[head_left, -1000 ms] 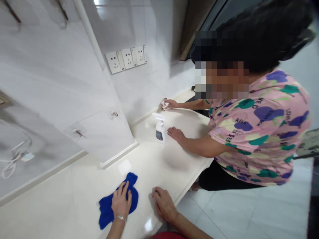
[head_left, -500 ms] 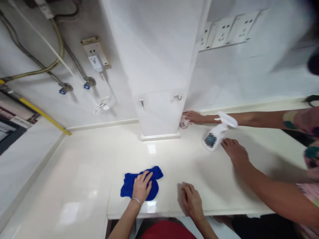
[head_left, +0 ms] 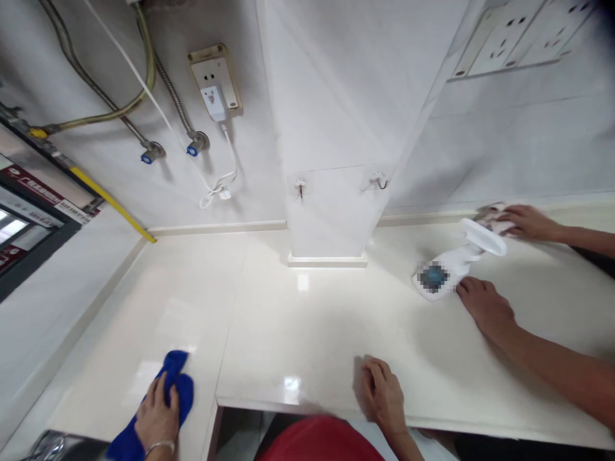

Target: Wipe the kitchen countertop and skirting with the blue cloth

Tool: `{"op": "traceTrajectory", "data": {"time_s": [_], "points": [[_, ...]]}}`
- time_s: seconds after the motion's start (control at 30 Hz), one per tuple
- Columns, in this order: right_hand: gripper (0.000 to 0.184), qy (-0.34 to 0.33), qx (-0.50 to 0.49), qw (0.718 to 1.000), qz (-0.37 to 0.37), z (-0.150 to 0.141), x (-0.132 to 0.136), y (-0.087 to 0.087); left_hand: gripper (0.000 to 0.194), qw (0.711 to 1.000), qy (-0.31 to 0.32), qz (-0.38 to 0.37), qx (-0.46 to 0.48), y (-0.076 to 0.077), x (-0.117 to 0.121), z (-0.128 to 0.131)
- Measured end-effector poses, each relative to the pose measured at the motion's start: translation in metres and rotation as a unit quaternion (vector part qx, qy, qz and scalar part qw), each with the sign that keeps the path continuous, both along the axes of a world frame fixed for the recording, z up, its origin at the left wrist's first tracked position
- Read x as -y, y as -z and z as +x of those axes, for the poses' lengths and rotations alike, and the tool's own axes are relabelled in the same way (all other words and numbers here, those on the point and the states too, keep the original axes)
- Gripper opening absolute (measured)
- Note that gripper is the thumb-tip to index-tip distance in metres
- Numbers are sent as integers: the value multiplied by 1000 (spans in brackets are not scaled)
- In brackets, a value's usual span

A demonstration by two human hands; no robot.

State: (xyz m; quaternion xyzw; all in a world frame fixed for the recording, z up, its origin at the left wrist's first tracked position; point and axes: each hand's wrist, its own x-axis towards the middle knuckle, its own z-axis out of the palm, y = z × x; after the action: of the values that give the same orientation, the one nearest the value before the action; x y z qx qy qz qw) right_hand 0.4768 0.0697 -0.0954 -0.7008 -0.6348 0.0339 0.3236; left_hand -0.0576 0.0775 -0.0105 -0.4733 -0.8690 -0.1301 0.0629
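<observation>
Presently, the blue cloth (head_left: pixel 185 392) lies on the counter (head_left: pixel 298 320), directly under my left hand (head_left: pixel 157 415), showing past it on the thumb side. I have those fingers (head_left: pixel 154 389) extended over it, not clenched. My right hand (head_left: pixel 384 394) rests half-curled, nothing visible in it. Farther right: white spray bottle (head_left: pixel 454 264), beside a co-worker's hand (head_left: pixel 487 307).

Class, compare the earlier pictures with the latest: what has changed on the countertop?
The left hand and the blue cloth under it have moved left across the countertop, past its seam. Since the middle picture, the co-worker's hand with the pale cloth has moved right, away from the pillar. The spray bottle and right hand stay about where they were.
</observation>
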Motion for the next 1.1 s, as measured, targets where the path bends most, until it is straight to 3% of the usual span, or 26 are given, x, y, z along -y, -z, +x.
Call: {"op": "traceTrajectory", "data": {"time_s": [0.1,0.2,0.47,0.63,0.73,0.9,1.1], "points": [[23,3,3,1000,0,0,0,1,56,991,-131,3,21,-5,-5,-15],[24,5,6,1000,-7,-1,1,2,57,989,-149,17,-3,-9,-16,-2],[20,6,8,1000,-11,-5,-3,-3,53,995,69,-29,-68,-3,-52,61],[19,19,4,1000,-7,-9,-8,-8,49,961,259,-49,-88,8,-104,120],[18,23,-2,1000,-1,-11,-10,-12,46,937,339,-50,-70,9,-137,152],[19,35,4,999,6,-14,-13,-16,45,913,401,-45,-54,10,-193,172],[25,35,23,999,23,-14,-16,-18,46,909,410,-36,-66,4,-259,193]]}}
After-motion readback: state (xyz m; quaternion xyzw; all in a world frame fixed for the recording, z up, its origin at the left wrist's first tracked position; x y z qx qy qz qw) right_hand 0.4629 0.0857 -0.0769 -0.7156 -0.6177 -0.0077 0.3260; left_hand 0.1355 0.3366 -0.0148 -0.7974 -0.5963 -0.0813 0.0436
